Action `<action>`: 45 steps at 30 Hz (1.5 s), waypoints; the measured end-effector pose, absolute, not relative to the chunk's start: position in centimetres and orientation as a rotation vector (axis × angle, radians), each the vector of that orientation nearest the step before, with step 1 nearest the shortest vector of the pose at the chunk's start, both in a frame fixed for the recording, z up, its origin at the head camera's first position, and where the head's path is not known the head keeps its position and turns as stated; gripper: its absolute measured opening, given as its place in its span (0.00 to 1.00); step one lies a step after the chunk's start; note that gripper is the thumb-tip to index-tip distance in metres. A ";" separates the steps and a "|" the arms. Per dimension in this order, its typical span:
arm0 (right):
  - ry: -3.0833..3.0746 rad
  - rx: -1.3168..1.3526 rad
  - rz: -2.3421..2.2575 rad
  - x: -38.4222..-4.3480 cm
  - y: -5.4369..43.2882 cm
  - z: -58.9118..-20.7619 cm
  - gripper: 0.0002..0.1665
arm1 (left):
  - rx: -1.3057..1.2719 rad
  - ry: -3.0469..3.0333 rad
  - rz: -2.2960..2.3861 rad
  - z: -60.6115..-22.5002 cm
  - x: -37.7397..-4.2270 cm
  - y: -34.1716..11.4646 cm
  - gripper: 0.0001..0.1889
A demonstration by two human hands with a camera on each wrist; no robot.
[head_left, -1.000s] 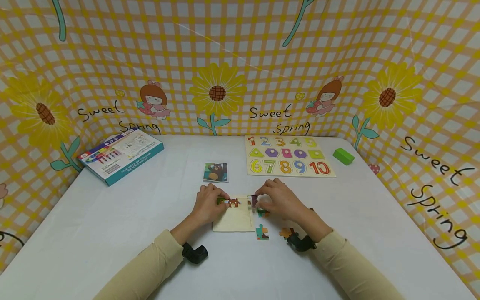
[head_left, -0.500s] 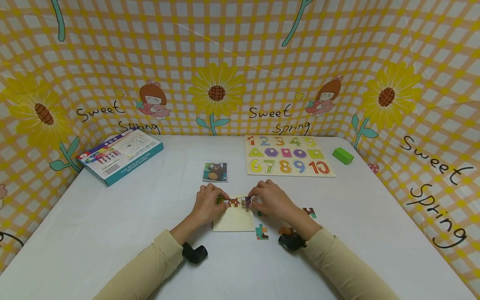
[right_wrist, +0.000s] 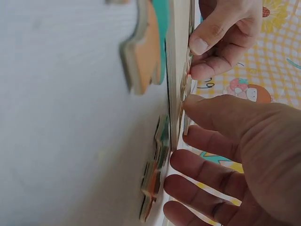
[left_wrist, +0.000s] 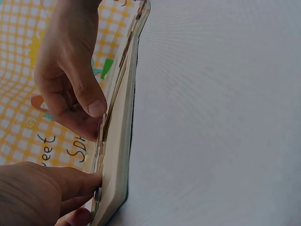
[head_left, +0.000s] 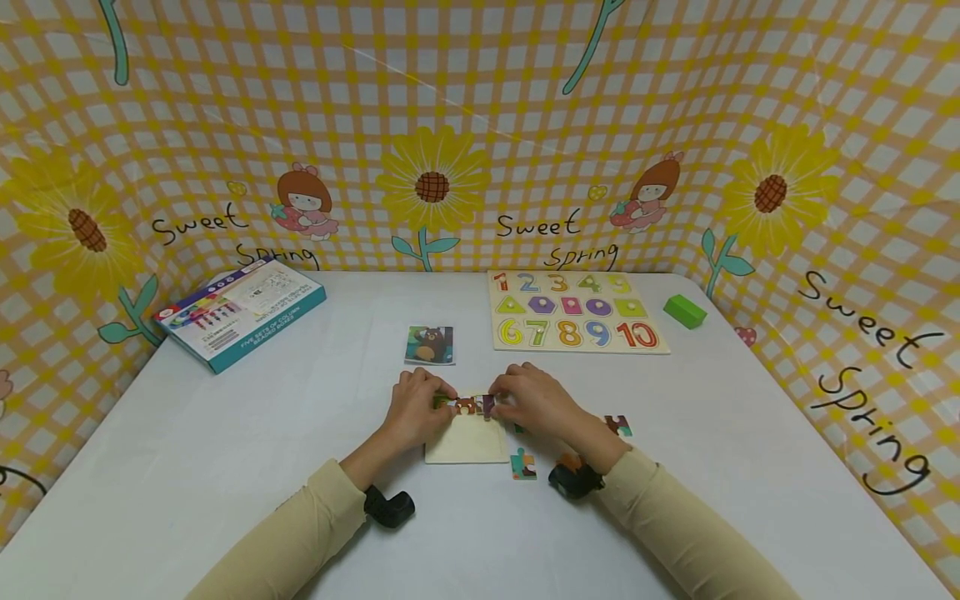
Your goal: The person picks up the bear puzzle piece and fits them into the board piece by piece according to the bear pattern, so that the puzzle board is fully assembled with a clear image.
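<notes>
A pale wooden puzzle tray [head_left: 467, 443] lies mid-table, with joined jigsaw pieces along its far edge. At the far left corner my left hand [head_left: 417, 408] pinches a green puzzle piece [head_left: 440, 402], mostly covered by the fingers. A brown puzzle piece [head_left: 466, 406] sits beside it in the row. My right hand [head_left: 536, 400] pinches a purple-and-white puzzle piece [head_left: 488, 406] between thumb and index finger, at the right end of the row. The right wrist view shows the right hand's thumb [right_wrist: 207, 109] on that piece and the other fingers spread behind it.
Loose puzzle pieces lie right of the tray: a teal-and-orange piece [head_left: 522, 464], a brown one [head_left: 618, 426], and others partly under the right wrist. Behind stand a bear picture card [head_left: 430, 345], a number board [head_left: 573, 312], a green block [head_left: 686, 311] and a boxed set [head_left: 243, 312].
My right hand has moved left with the purple-and-white puzzle piece, from the tray's right edge to against the brown piece. My left hand has stayed in place.
</notes>
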State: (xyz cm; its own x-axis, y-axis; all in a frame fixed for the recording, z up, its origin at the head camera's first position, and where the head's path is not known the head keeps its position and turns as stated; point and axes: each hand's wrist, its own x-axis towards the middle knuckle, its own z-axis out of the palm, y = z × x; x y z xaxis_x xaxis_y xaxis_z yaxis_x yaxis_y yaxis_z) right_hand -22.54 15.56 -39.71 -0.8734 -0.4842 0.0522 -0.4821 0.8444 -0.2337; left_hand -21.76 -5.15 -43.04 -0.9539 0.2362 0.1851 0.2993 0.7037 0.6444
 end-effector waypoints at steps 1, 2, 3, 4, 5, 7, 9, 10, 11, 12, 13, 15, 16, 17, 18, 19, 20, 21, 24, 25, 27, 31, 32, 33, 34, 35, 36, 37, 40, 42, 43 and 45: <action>3.009 -0.787 -0.376 -22.6 15.5 -39.7 0.16 | -0.443 -2.817 -1.091 -43.0 -21.7 -5.1 0.07; 3.009 -0.779 -0.376 -22.6 15.5 -39.8 0.15 | -0.443 -2.816 -1.093 -43.0 -21.7 -5.1 0.07; 3.009 -0.777 -0.377 -22.6 15.5 -39.8 0.15 | -0.443 -2.816 -1.094 -43.0 -21.7 -5.1 0.07; 3.010 -0.780 -0.377 -22.6 15.4 -39.9 0.15 | -0.444 -2.815 -1.094 -43.0 -21.7 -5.1 0.07; 3.010 -0.777 -0.374 -22.7 15.4 -39.9 0.15 | -0.443 -2.816 -1.092 -43.0 -21.7 -5.1 0.07; 3.009 -0.776 -0.366 -22.7 15.3 -40.0 0.15 | -0.439 -2.818 -1.094 -42.9 -21.7 -5.1 0.07; 3.009 -0.775 -0.358 -22.6 15.3 -40.0 0.15 | -0.433 -2.821 -1.091 -42.9 -21.7 -5.1 0.07; 3.010 -0.776 -0.354 -22.6 15.2 -39.9 0.14 | -0.429 -2.823 -1.090 -42.9 -21.7 -5.1 0.07; 3.013 -0.772 -0.349 -22.6 15.2 -39.9 0.14 | -0.425 -2.825 -1.088 -42.9 -21.7 -5.1 0.07; 3.015 -0.774 -0.346 -22.5 15.2 -39.8 0.14 | -0.422 -2.826 -1.086 -42.8 -21.7 -5.0 0.08; 3.019 -0.774 -0.343 -22.5 15.1 -39.8 0.14 | -0.417 -2.826 -1.078 -42.8 -21.7 -5.0 0.08; 3.024 -0.776 -0.339 -22.4 15.1 -39.7 0.14 | -0.413 -2.821 -1.058 -42.7 -21.7 -4.9 0.08; 3.027 -0.777 -0.335 -22.4 15.1 -39.7 0.13 | -0.414 -2.818 -1.055 -42.6 -21.7 -4.8 0.08; 3.029 -0.776 -0.332 -22.4 15.1 -39.7 0.13 | -0.419 -2.815 -1.045 -42.5 -21.7 -4.7 0.08; 3.031 -0.775 -0.328 -22.4 15.1 -39.7 0.13 | -0.428 -2.813 -1.034 -42.5 -21.7 -4.6 0.08; 3.033 -0.774 -0.324 -22.4 15.1 -39.7 0.14 | -0.441 -2.810 -1.023 -42.5 -21.7 -4.4 0.08; 3.034 -0.775 -0.320 -22.4 15.1 -39.7 0.14 | -0.455 -2.809 -1.016 -42.4 -21.7 -4.2 0.08; 3.035 -0.776 -0.318 -22.4 15.1 -39.6 0.14 | -0.472 -2.808 -1.013 -42.4 -21.7 -4.1 0.08; 3.035 -0.778 -0.309 -22.4 15.1 -39.6 0.13 | -0.510 -2.804 -1.010 -42.4 -21.9 -3.6 0.07; 3.034 -0.778 -0.307 -22.4 15.0 -39.7 0.13 | -0.518 -2.803 -1.014 -42.5 -21.9 -3.4 0.07; 3.034 -0.778 -0.305 -22.4 15.0 -39.7 0.13 | -0.526 -2.807 -1.023 -42.6 -22.0 -3.2 0.07; 3.038 -0.775 -0.311 -22.4 15.1 -39.8 0.13 | -0.534 -2.821 -1.037 -42.7 -22.1 -2.8 0.07; 3.039 -0.774 -0.315 -22.5 15.1 -39.8 0.13 | -0.534 -2.824 -1.039 -42.7 -22.2 -2.7 0.07; 3.039 -0.772 -0.319 -22.5 15.1 -39.9 0.14 | -0.536 -2.826 -1.037 -42.7 -22.1 -2.7 0.07; 3.038 -0.769 -0.322 -22.5 15.1 -39.9 0.14 | -0.535 -2.828 -1.036 -42.8 -22.1 -2.6 0.07; 3.039 -0.767 -0.323 -22.5 15.1 -39.9 0.14 | -0.535 -2.829 -1.033 -42.8 -22.1 -2.5 0.07; 3.038 -0.765 -0.325 -22.5 15.1 -39.9 0.14 | -0.535 -2.830 -1.028 -42.8 -22.1 -2.5 0.07; 3.037 -0.762 -0.326 -22.5 15.1 -39.9 0.15 | -0.532 -2.831 -1.023 -42.8 -22.1 -2.5 0.07; 3.037 -0.754 -0.328 -22.4 15.0 -39.9 0.15 | -0.525 -2.830 -1.008 -42.9 -22.0 -2.4 0.07; 3.036 -0.749 -0.328 -22.4 15.0 -39.9 0.15 | -0.521 -2.827 -1.004 -43.0 -22.0 -2.4 0.07; 3.038 -0.749 -0.329 -22.4 15.0 -39.8 0.15 | -0.520 -2.826 -1.004 -43.0 -22.0 -2.4 0.07; 3.038 -0.751 -0.329 -22.4 15.1 -39.8 0.15 | -0.519 -2.825 -1.005 -43.0 -22.0 -2.4 0.07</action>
